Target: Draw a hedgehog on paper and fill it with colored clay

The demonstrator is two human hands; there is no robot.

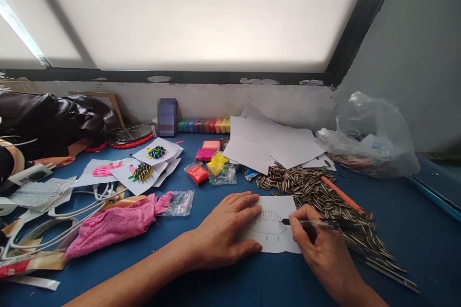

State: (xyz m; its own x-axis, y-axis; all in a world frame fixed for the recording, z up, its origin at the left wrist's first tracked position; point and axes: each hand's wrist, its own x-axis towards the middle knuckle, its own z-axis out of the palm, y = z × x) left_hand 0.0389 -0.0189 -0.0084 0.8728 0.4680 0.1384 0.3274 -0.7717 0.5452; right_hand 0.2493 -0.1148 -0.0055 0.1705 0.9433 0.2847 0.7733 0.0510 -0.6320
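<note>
Head view: a person's two bare hands at a blue table. A small white sheet lies flat at near centre, between the hands; on it is a line drawing of a rounded body with short legs and rows of small marks. The left hand lies over the sheet's left side, fingers loosely spread, gripping nothing and hiding part of the drawing. The right hand has its fingers closed around a black pen, tip at the drawing's right side, and covers the sheet's right edge.

A heap of striped seeds crowds the space beyond the sheet and beside the right hand, an orange stick lying on it. Behind are loose white papers; to their right, a clear plastic bag. Left of the papers sit a red packet and a yellow packet. Farther left are a pink cloth, white cables and papers bearing colourful figures.
</note>
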